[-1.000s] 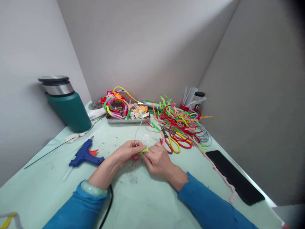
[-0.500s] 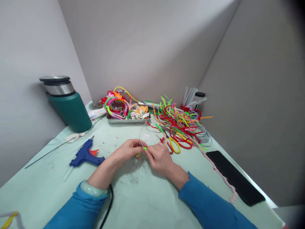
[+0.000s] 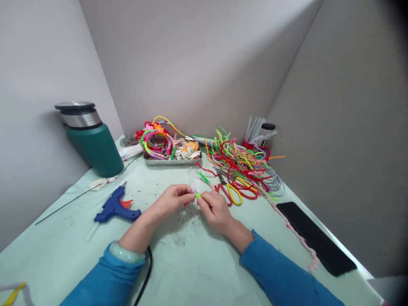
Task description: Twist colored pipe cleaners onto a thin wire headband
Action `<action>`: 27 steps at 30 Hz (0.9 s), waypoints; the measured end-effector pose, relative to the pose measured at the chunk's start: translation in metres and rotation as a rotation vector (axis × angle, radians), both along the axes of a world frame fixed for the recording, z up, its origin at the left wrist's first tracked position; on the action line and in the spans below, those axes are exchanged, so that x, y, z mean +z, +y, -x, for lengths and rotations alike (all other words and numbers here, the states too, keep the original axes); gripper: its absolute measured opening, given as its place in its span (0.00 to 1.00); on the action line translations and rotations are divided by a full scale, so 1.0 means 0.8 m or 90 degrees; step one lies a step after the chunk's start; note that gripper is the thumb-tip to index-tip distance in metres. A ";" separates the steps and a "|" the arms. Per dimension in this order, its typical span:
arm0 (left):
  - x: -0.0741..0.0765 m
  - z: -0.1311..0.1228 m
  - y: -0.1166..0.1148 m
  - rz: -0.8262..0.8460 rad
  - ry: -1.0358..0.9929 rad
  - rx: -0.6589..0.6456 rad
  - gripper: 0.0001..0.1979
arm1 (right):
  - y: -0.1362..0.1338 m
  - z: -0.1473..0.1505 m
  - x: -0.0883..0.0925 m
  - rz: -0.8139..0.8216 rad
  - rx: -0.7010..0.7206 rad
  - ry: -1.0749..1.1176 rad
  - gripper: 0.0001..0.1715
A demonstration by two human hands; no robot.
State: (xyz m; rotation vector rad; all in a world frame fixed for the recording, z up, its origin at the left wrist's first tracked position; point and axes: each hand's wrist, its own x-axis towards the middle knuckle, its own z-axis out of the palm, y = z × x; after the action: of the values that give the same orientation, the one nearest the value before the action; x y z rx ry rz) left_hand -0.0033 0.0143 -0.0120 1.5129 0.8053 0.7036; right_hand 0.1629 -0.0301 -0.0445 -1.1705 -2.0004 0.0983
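My left hand [image 3: 177, 199] and my right hand [image 3: 215, 209] meet above the middle of the table. Between their fingertips is a small bit of bright green pipe cleaner [image 3: 197, 196], pinched from both sides. A thin pale wire [image 3: 190, 178] rises from the same spot and curves upward. Beside my right fingers, a pipe cleaner with a green tip and pink length [image 3: 204, 177] sticks up. How these strands join is hidden by my fingers.
On the left are a blue glue gun [image 3: 114, 207] and a green bottle [image 3: 97, 146]. A metal tray [image 3: 174, 162] with scraps stands behind. To the right lie scissors [image 3: 235, 194], tangled pipe cleaners [image 3: 237, 157] and a black phone-like slab [image 3: 315, 238].
Both hands have shifted slightly, with their fingertips closer together. The wire's top has dropped and straightened, and the green-tipped strand has swung left and down.
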 end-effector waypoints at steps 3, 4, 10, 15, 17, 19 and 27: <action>-0.003 -0.001 0.001 -0.023 -0.002 0.013 0.09 | 0.002 0.001 0.000 0.022 0.011 0.024 0.16; -0.003 -0.001 0.001 -0.027 -0.008 0.011 0.09 | 0.001 0.002 0.000 0.032 0.016 0.036 0.16; -0.005 -0.002 0.001 -0.052 -0.059 -0.009 0.07 | -0.001 0.002 0.004 0.085 0.043 0.120 0.16; -0.004 -0.003 0.000 -0.115 -0.049 -0.002 0.06 | -0.002 -0.001 0.006 0.104 0.054 0.126 0.18; -0.003 -0.003 -0.001 -0.130 -0.036 0.007 0.06 | -0.002 -0.001 0.004 0.104 0.053 0.121 0.18; -0.001 -0.003 -0.002 -0.139 -0.031 0.006 0.06 | -0.002 -0.002 0.003 0.102 0.052 0.117 0.18; -0.004 -0.003 -0.001 -0.183 0.000 0.033 0.06 | -0.001 -0.002 0.002 0.073 0.040 0.091 0.17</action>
State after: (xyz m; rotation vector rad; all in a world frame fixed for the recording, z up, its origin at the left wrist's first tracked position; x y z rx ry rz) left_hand -0.0006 0.0138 -0.0150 1.7531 0.7696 0.8867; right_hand 0.1649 -0.0313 -0.0430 -1.1385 -1.9264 0.3232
